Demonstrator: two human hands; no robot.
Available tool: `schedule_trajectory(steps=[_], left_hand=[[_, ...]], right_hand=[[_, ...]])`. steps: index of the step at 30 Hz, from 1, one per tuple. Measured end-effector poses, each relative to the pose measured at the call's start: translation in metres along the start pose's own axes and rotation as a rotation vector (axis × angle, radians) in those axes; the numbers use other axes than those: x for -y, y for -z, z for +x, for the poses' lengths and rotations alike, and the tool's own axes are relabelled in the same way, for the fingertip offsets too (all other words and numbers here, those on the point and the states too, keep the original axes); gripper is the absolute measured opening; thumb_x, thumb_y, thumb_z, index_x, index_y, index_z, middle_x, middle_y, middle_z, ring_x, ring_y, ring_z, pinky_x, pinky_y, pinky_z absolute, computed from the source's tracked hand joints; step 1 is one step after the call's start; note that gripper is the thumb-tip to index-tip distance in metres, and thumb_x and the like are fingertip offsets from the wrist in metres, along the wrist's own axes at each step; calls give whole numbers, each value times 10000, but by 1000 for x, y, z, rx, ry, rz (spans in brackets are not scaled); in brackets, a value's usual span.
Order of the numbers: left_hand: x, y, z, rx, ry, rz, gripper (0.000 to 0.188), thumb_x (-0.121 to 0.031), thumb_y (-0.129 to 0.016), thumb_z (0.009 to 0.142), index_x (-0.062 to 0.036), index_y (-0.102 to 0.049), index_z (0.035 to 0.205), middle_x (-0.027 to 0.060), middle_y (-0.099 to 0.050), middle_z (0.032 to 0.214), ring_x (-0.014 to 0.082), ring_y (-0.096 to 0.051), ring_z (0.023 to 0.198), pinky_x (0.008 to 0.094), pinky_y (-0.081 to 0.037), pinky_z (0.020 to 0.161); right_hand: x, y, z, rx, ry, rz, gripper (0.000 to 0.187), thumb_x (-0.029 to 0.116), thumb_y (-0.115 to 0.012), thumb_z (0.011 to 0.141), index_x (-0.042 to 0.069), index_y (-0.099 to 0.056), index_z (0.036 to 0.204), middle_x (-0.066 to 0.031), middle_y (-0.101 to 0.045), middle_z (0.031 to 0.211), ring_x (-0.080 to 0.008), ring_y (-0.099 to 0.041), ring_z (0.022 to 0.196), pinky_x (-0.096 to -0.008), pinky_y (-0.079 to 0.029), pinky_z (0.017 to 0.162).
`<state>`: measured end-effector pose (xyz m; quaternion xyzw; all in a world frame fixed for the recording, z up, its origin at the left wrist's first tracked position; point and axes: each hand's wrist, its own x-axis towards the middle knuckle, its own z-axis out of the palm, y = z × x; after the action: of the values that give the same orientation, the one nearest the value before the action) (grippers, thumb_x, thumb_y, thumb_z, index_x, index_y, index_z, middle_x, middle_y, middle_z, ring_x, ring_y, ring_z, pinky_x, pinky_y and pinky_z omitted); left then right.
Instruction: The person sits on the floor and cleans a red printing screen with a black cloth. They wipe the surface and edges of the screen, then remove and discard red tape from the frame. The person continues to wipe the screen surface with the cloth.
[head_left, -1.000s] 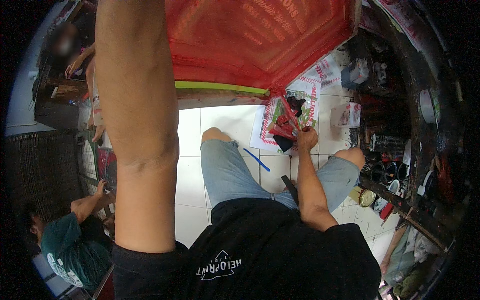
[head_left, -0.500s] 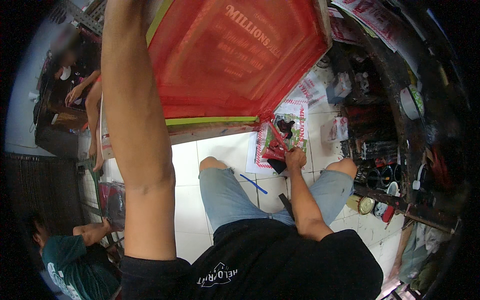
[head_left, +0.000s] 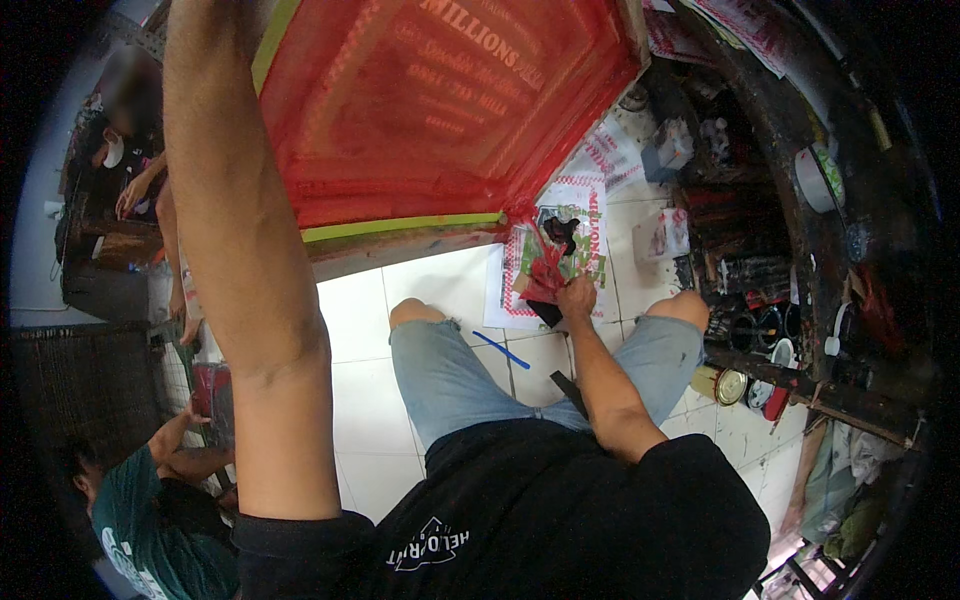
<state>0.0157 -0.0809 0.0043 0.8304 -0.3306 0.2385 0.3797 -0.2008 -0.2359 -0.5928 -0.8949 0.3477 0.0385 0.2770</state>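
My left arm reaches up the left side along a tilted silk-screen frame, with red-inked mesh and a strip of yellow-green tape by its lower edge. The hand lies beyond the upper edge of the picture. Below the frame's lower right corner, my right hand is closed around the near end of a slim red-smeared tool, whose exact kind I cannot make out. Its far part is over a red ink-covered heap and a dark crumpled scrap. These lie on printed paper sheets on the floor between my knees.
A blue strip lies on the white floor tiles. To the right, a dark shelf holds tape rolls and tins. At the left are a co-worker in a green shirt and another seated person.
The screen frame and my left arm appear slightly farther left and up, as the view shifts. My right hand stays low by the frame's corner, the slim tool now lying closer over the red heap.
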Motion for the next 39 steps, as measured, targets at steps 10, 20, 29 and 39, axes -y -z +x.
schedule_trajectory(steps=[10, 20, 29, 39], left_hand=[[0, 1, 2, 25, -18, -62, 369, -172, -561, 904, -45, -597, 1249, 5, -650, 851, 76, -516, 618, 221, -425, 537], [2, 1, 5, 19, 62, -50, 362, -187, -561, 909, -49, -604, 1240, 8, -661, 903, 82, -546, 667, 227, -458, 574], [-15, 1, -8, 1, 31, 2, 380, -190, -561, 908, -75, -586, 1270, 44, -678, 961, 116, -588, 736, 245, -484, 631], [-7, 7, -22, -48, 58, -56, 320, -187, -568, 915, -72, -641, 1204, -39, -622, 825, 47, -517, 591, 207, -430, 501]], right_hand=[[8, 3, 7, 75, -40, -6, 291, 248, -664, 722, -35, -688, 788, -270, -657, 885, -422, -651, 859, -475, -534, 768], [20, 25, 1, -10, 114, 27, 207, 105, -625, 668, 18, -684, 847, -216, -667, 893, -388, -646, 834, -467, -515, 778], [29, 41, 4, -257, 162, 152, 295, 178, -619, 682, 84, -684, 955, -152, -687, 873, -365, -653, 859, -474, -508, 763], [4, 86, 45, 22, -226, -8, 306, 245, -602, 769, 88, -695, 1014, -152, -679, 1059, -328, -654, 974, -431, -516, 840]])
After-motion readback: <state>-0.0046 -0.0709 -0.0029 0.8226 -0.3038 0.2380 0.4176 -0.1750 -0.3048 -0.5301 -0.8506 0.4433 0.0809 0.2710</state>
